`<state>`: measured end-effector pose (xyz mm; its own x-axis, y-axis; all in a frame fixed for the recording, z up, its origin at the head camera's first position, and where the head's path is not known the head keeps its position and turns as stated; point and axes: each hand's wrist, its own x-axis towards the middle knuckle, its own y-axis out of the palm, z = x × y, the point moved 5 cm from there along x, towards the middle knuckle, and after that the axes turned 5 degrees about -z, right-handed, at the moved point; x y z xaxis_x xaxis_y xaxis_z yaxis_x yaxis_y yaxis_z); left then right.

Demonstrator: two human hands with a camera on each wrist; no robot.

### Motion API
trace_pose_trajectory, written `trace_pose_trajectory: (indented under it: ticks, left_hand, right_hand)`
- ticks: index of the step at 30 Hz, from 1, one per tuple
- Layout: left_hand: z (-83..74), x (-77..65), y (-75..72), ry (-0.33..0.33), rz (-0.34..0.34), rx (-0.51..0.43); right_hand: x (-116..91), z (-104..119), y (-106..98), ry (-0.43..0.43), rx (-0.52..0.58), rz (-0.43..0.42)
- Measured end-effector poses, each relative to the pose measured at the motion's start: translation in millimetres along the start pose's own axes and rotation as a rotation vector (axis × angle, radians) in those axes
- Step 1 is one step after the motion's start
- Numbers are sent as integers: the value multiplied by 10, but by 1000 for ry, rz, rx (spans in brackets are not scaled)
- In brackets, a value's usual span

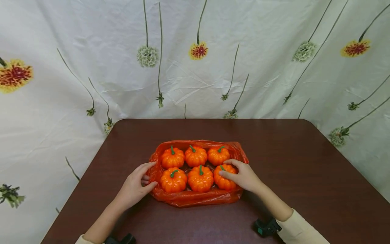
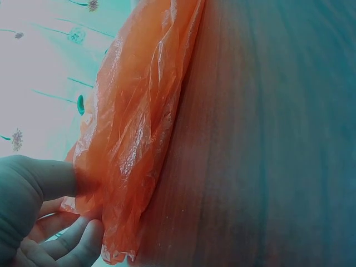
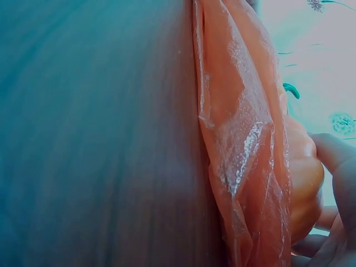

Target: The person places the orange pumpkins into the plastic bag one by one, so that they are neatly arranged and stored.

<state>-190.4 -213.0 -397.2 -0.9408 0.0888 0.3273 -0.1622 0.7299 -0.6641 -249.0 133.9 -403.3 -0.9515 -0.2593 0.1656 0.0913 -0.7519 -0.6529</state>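
Observation:
Several small orange pumpkins with green stems, such as the front middle pumpkin [image 1: 200, 179], sit in two rows inside an opened orange plastic bag [image 1: 195, 200]. My right hand [image 1: 243, 176] grips the front right pumpkin [image 1: 223, 183] from its right side, thumb near the stem and fingers behind. In the right wrist view that pumpkin [image 3: 303, 183] bulges above the bag's wall, which hides its lower part. My left hand [image 1: 135, 184] holds the bag's left end, with the thumb and index finger spread along the rim. Crinkled plastic [image 2: 133, 139] fills much of the left wrist view.
The bag lies on a dark brown table [image 1: 292, 156] with rounded far corners. Behind it hangs a pale cloth [image 1: 259, 27] printed with flowers. A black wrist device [image 1: 266, 227] is at the right cuff, another [image 1: 122, 239] at the left.

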Motion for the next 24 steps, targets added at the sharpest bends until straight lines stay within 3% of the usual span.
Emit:
trace_pose_trajectory:
  ticks: [16, 24]
  left_hand:
    - [-21, 17, 11, -4, 0, -2]
    - [-26, 5, -22, 24, -23, -1]
  right_hand:
    - [8, 9, -33, -21, -6, -1]
    - [35, 63, -295, -55, -11, -77]
